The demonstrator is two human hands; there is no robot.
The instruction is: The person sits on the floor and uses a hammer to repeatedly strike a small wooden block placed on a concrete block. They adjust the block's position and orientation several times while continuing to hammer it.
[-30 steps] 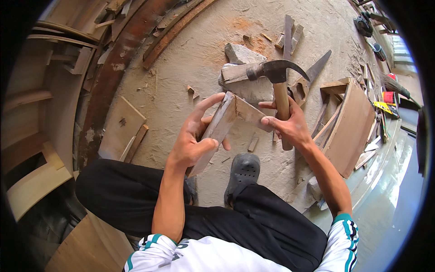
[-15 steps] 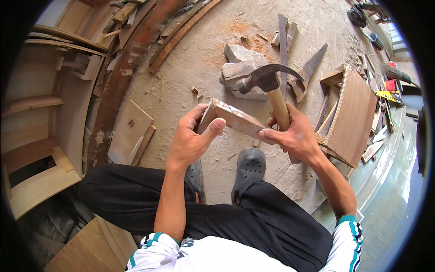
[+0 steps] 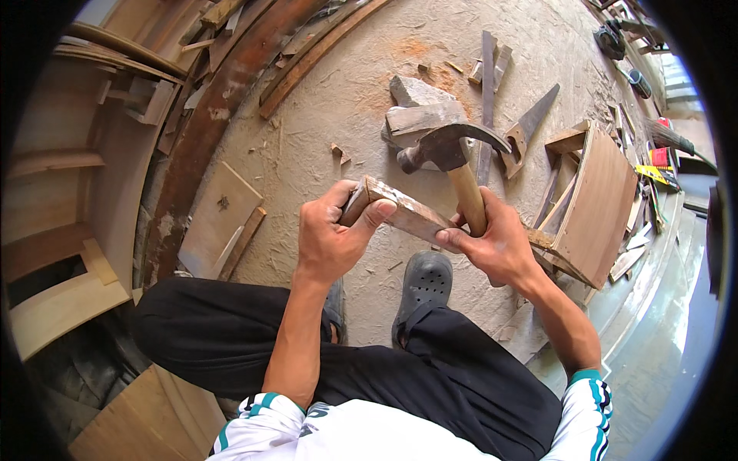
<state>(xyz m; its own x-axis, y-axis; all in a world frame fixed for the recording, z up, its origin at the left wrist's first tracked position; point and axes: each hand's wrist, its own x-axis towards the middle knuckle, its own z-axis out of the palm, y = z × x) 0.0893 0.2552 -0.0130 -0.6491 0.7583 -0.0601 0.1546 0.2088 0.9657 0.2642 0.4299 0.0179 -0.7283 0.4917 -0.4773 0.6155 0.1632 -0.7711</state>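
Observation:
Between my hands is a short wooden block [image 3: 411,215] with worn, whitish patches along its top. My left hand [image 3: 333,234] grips its left end, thumb pressed on the near face. With its fingers wrapped round the wooden handle of a claw hammer [image 3: 467,188], my right hand [image 3: 496,240] also pinches the block's right end by the thumb. The hammer stands head up, its claw curving to the right. Beyond it, a piece of wood [image 3: 423,117] rests on a rough stone [image 3: 419,91] on the floor.
A handsaw [image 3: 532,127] and a long dark strip [image 3: 487,92] lie past the hammer. An open wooden box frame [image 3: 596,207] stands at the right. A wooden cabinet [image 3: 58,200] and a reddish beam [image 3: 204,138] occupy the left, near a flat board [image 3: 219,219].
The block and both hands have shifted slightly right and tilted a little. The hammer head has dipped slightly. Both grips look the same.

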